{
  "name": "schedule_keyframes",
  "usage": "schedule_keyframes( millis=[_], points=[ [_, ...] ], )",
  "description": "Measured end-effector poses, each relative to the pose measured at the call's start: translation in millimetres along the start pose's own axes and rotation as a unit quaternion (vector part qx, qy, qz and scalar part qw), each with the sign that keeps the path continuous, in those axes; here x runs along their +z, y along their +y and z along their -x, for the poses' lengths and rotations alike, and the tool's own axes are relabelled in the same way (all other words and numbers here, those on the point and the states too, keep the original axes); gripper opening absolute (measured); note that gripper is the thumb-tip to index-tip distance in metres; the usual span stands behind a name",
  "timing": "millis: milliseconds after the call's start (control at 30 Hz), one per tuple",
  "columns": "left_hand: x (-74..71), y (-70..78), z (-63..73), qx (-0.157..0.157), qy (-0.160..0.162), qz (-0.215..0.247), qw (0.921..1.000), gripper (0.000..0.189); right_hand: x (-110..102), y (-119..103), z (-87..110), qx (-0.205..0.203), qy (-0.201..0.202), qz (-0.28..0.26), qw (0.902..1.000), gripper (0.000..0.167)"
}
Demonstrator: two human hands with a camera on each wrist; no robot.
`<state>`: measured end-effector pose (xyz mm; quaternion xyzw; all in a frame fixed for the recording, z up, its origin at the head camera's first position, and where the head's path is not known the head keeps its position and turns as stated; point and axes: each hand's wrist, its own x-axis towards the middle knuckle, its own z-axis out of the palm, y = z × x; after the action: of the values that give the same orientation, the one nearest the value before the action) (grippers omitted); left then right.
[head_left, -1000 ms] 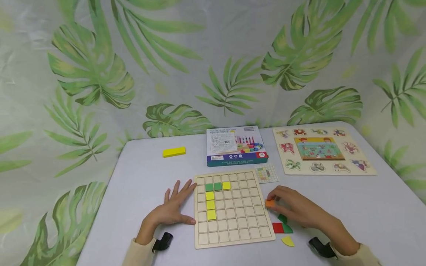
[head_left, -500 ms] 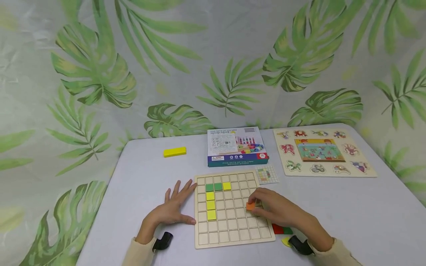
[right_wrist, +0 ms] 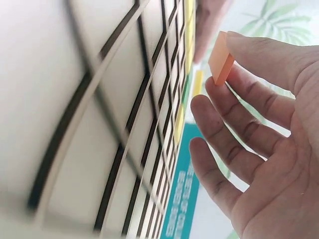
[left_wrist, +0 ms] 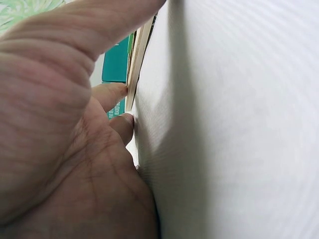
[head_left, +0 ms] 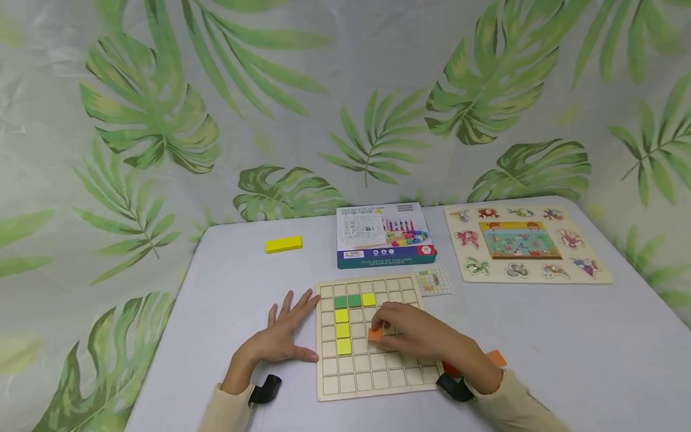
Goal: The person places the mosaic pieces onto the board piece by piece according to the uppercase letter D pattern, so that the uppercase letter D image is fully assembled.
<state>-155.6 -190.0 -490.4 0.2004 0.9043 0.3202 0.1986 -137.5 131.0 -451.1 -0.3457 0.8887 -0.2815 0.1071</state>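
Observation:
A square wooden grid board (head_left: 378, 381) lies on the white table. Two green tiles (head_left: 347, 301) and a yellow tile form a row near its top, with three yellow tiles (head_left: 342, 330) in a column below. My left hand (head_left: 278, 343) has its fingers spread, the fingertips and thumb touching the board's left edge. Over the middle of the board, my right hand (head_left: 423, 333) pinches an orange square tile (right_wrist: 221, 59) between thumb and fingertips. In the right wrist view this tile is tilted and held above the grid. The right hand and forearm hide part of the board's right side.
A pattern card (head_left: 433, 279) lies off the board's upper right corner, near a printed box (head_left: 385, 235). An animal puzzle board (head_left: 520, 243) is at the back right. Yellow pieces (head_left: 284, 244) sit at the back left. Beside the right forearm shows an orange piece (head_left: 496, 358).
The right hand has carried the orange tile leftward from beside the board to above its middle. The left hand stays at the left edge. An orange piece has come into view past the right forearm.

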Motion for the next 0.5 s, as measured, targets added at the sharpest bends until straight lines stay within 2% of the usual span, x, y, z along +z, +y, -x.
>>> schedule_keyframes(
  millis=[333,500],
  points=[
    [-1.6,0.4,0.1,0.009,-0.001,-0.006,0.9999,0.118,16.6,-27.4,-23.3,-0.010,-0.026,0.002,0.9996,0.015],
    [-1.9,1.3,1.3,0.006,-0.005,-0.003,1.0000,0.118,28.8,-32.4,-28.3,-0.024,-0.045,0.023,0.9984,0.014]
  ],
)
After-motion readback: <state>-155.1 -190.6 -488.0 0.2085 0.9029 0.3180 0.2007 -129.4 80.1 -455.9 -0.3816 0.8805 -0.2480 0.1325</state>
